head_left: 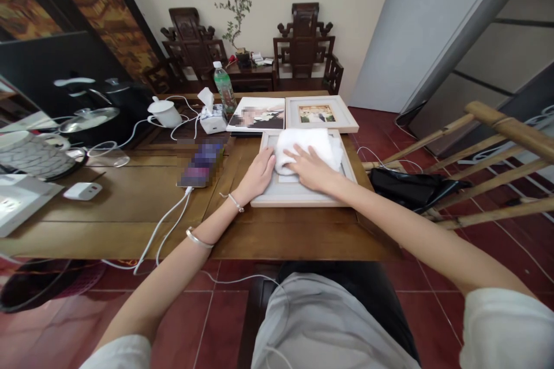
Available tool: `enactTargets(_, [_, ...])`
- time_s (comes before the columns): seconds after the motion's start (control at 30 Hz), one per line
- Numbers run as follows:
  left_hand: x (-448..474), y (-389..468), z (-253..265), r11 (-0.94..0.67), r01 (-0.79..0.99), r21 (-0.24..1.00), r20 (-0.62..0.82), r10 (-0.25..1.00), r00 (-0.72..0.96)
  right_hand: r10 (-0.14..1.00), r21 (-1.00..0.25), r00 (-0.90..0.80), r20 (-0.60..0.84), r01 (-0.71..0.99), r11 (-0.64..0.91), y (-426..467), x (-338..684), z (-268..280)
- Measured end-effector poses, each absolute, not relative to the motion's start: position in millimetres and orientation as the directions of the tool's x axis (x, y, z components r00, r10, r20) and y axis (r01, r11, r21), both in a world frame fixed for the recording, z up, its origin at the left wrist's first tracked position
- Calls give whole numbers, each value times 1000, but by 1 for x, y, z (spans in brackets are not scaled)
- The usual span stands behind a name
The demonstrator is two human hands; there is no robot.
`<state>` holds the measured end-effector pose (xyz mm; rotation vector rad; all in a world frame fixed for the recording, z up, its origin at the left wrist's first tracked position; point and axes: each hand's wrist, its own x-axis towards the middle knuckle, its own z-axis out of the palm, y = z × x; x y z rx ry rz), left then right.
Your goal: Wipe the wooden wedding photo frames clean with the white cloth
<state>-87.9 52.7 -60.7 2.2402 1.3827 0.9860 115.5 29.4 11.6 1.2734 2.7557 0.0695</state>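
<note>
A pale picture frame (303, 203) lies flat on the wooden table in front of me. My right hand (310, 168) rests with fingers spread on a folded white cloth (305, 141), pressing it against the middle of the frame. The cloth covers most of what is inside. On the frame's left edge lies my left hand (258, 173), fingers stretched out along the rim. Just beyond stand two more flat items: a white-bordered photo print (259, 112) and a second light frame (350, 118) holding a small picture.
On the left of the table (142, 207) are a charging phone (201, 166), a tissue box (213, 119), a lidded white cup (165, 112), a white charger (82, 191) and a kettle. A green-labelled bottle (223, 85) stands behind. A bamboo chair (502, 127) is at the right.
</note>
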Motion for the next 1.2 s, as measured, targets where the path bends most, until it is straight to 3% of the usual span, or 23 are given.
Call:
enactTargets(0.17, [-87,48,-55,-513,611,603,439,853,283,802,156,-597,24,795,587,73,90,9])
enactTargets(0.3, [-89,48,-55,-538,597,595,491,832,260,804,167,-594,-21,791,589,63,69,15])
enactTargets(0.53, [-89,48,-55,-477,620,622,402,875,269,647,117,-744,-166,637,762,-16,89,33])
enactTargets(0.67, [-89,52,-61,-466,696,546,346,882,320,677,123,-709,-199,667,735,-38,133,38])
enactTargets(0.9, [-93,63,-75,-544,723,425,408,829,384,779,208,-581,-236,753,624,-49,177,49])
enactTargets(1.2, [-95,64,-76,-544,723,426,406,829,385,667,125,-725,-171,656,745,-34,102,31])
